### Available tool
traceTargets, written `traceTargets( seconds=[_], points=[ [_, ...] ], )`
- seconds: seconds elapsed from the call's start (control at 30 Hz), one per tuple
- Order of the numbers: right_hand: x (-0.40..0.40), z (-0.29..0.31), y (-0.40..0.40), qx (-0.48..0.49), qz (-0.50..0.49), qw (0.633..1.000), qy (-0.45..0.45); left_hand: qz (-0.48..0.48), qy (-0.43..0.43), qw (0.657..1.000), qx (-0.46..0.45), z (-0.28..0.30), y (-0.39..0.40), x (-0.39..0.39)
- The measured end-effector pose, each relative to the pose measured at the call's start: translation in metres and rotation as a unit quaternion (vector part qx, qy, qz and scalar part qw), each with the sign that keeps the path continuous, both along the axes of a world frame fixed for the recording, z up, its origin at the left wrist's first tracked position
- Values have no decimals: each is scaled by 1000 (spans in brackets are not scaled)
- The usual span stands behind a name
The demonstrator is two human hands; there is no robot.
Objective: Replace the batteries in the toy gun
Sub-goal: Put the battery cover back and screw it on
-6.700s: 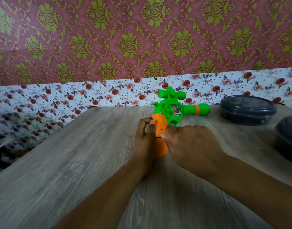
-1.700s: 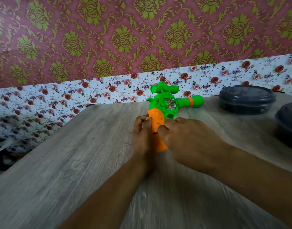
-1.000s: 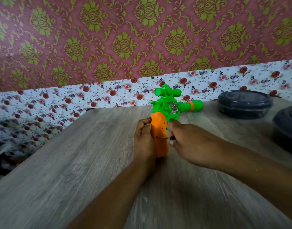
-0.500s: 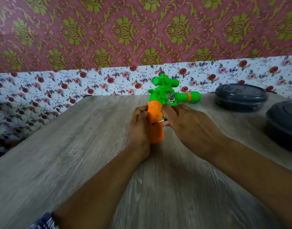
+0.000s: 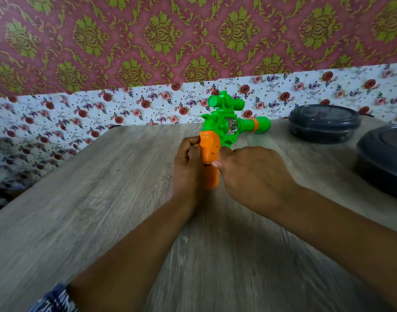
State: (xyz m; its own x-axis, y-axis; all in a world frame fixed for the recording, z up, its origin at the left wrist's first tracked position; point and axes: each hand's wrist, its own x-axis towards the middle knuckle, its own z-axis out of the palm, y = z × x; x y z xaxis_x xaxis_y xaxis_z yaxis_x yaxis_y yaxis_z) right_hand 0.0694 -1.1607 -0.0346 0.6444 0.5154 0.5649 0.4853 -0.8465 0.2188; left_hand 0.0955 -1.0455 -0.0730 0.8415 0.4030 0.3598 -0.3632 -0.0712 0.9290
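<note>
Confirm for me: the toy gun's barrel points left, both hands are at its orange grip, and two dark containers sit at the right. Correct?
Not quite. In the head view the toy gun's barrel points right, toward the two dark containers. The rest stands: the left hand and right hand are both at the orange grip.

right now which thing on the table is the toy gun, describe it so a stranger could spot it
On the grey wood-grain table, look near the far edge, left of two dark round lidded containers. The toy gun stands between the left hand and right hand. It is the only brightly coloured thing there: green body, orange grip.
</note>
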Motion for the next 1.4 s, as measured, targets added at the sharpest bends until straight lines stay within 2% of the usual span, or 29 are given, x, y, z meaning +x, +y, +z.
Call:
traceTargets(
  seconds=[0.07, 0.1, 0.13, 0.2, 0.23, 0.27, 0.3, 0.33, 0.37, 0.43, 0.53, 0.57, 0.7, 0.87, 0.9, 1.0, 1.1, 1.23, 1.27, 1.3, 1.33, 1.37, 1.4],
  points=[
    [-1, 6, 2, 41, 4, 995, 96, 6, 3, 1000, 28, 0, 0, 0],
    [2, 8, 3, 99, 4, 977, 188, 11, 7, 999, 44, -1, 0, 0],
    [5, 11, 2, 161, -4, 943, 292, 15, 7, 998, 60, -2, -1, 0],
    [7, 14, -1, 287, -31, 829, 480, 18, -3, 995, 94, -4, -2, 0],
    [7, 15, -3, 336, -39, 765, 548, 17, -5, 994, 108, -4, -1, 0],
    [5, 15, -5, 362, -37, 721, 590, 14, -9, 993, 117, -4, -1, -1],
    [4, 15, -7, 367, -29, 699, 613, 10, -13, 992, 123, -4, -1, -1],
    [3, 16, -8, 363, -20, 696, 619, 6, -17, 992, 127, -3, -1, -2],
    [2, 18, -8, 349, -8, 714, 606, 3, -17, 992, 127, -3, -1, -3],
    [-2, 21, -5, 310, 13, 777, 548, -1, -10, 994, 106, -2, -2, -3],
    [-3, 19, -4, 257, 30, 880, 398, 5, -9, 994, 105, 0, -2, -3],
    [-4, 18, -3, 241, 32, 903, 353, 4, -11, 994, 112, 0, -2, -3],
    [-10, 7, -2, 180, 34, 956, 229, -8, 9, 997, 73, 5, -4, -7],
    [-10, 3, -5, 53, 14, 994, 93, -13, 10, 997, 79, 5, -2, -8],
    [-9, 3, -6, 16, 3, 999, 50, -14, 11, 997, 80, 3, -1, -8],
    [-5, -2, -10, -11, 15, 998, -53, -6, -1, 995, 99, -2, -1, -6],
    [-6, -11, -8, -14, 37, 999, -27, 0, -6, 992, 129, -5, -1, -4],
    [-4, -10, -5, 95, 4, 990, 103, 0, 3, 990, 142, -2, -2, -6],
    [-3, -11, -3, 147, 8, 974, 175, 6, 10, 989, 149, -2, -2, -6],
    [-2, -10, -2, 212, 5, 940, 265, 9, 10, 988, 154, -2, -2, -5],
    [-1, -7, -2, 298, -5, 880, 371, 9, 3, 988, 155, -2, -2, -5],
    [0, -5, -3, 391, -15, 785, 479, 6, -5, 988, 154, -3, -2, -5],
    [1, -3, -5, 464, -20, 667, 583, 2, -11, 989, 150, -3, -2, -5]
  ],
)
